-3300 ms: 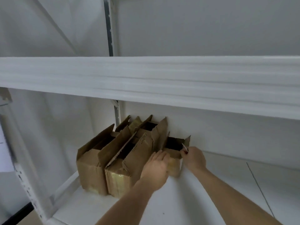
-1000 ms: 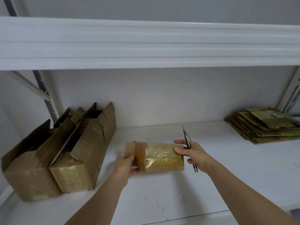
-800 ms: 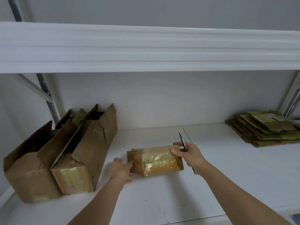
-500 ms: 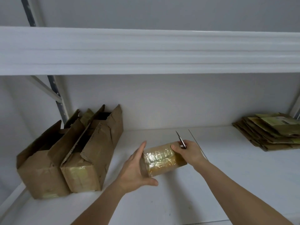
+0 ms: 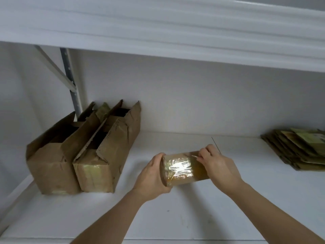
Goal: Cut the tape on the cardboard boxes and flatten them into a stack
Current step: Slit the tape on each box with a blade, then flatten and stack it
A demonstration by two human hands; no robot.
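Both hands (image 5: pixel 154 175) grip glossy, tape-wrapped cardboard box (image 5: pixel 182 169).

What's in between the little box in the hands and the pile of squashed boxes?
Only bare white shelf, seen in the head view. The right hand on the small taped box reaches slightly into that stretch; the flattened stack lies apart, far right.

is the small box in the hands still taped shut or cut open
Taped shut on the face in view: glossy tape covers the small box unbroken, no flaps lifted. Its other faces are hidden.
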